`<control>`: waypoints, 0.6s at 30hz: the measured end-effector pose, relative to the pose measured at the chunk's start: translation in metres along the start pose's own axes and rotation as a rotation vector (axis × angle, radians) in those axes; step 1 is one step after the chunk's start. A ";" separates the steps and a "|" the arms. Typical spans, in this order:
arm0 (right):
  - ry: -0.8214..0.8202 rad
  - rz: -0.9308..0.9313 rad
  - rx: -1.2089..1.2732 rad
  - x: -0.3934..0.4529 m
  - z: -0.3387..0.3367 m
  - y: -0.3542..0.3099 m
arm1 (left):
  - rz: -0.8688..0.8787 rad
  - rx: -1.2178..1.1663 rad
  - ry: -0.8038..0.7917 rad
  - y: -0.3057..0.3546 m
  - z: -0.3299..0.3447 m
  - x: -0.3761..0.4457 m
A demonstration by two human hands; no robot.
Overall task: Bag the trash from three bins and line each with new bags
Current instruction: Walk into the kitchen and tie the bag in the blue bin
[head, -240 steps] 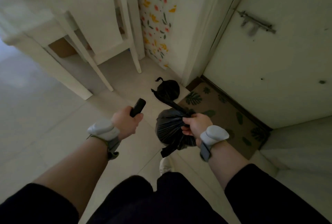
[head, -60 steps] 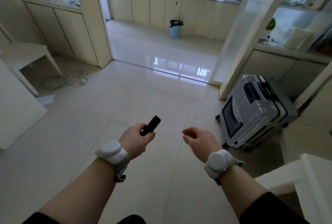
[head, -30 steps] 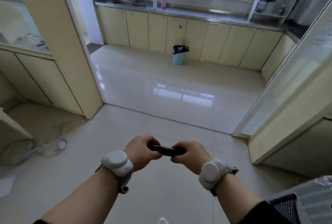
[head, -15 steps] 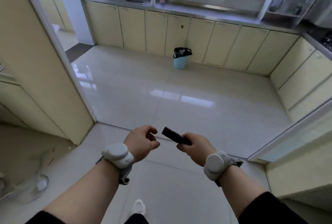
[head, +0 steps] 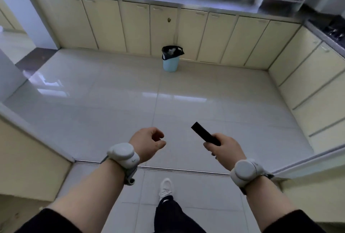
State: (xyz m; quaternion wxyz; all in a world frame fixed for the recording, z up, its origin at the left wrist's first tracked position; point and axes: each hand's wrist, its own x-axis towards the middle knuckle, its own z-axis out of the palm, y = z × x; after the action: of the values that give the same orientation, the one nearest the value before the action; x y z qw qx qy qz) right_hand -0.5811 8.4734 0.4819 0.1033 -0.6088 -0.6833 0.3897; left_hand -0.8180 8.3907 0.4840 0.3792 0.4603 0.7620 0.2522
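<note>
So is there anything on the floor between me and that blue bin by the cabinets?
Nothing visible. Bare tiles run from the hands to the blue bin, which stands against the cabinets. The right hand holds the bag roll; the left hand holds nothing.

L hand [head: 147, 144] loosely curled, R hand [head: 223, 148] gripping roll [head: 205, 136]

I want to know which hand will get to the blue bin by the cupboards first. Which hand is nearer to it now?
Left, only slightly. The blue bin stands far ahead against the cupboards. The empty left hand is below it, a little left; the right hand, holding the black roll, sits further off to the right.
</note>
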 end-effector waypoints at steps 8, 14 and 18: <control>-0.010 -0.018 0.053 0.195 -0.033 -0.082 | -0.030 0.038 0.071 0.043 -0.065 0.181; -0.039 -0.006 0.115 0.314 -0.037 -0.149 | -0.066 0.029 0.084 0.060 -0.118 0.298; -0.020 -0.008 0.137 0.402 -0.030 -0.185 | -0.038 0.050 0.085 0.067 -0.155 0.392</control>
State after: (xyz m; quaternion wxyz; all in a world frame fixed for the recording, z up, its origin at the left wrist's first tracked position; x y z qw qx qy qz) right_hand -0.7966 8.8611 0.4898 0.1392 -0.5936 -0.6585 0.4411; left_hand -1.0219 8.7656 0.4883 0.3396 0.4437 0.7922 0.2453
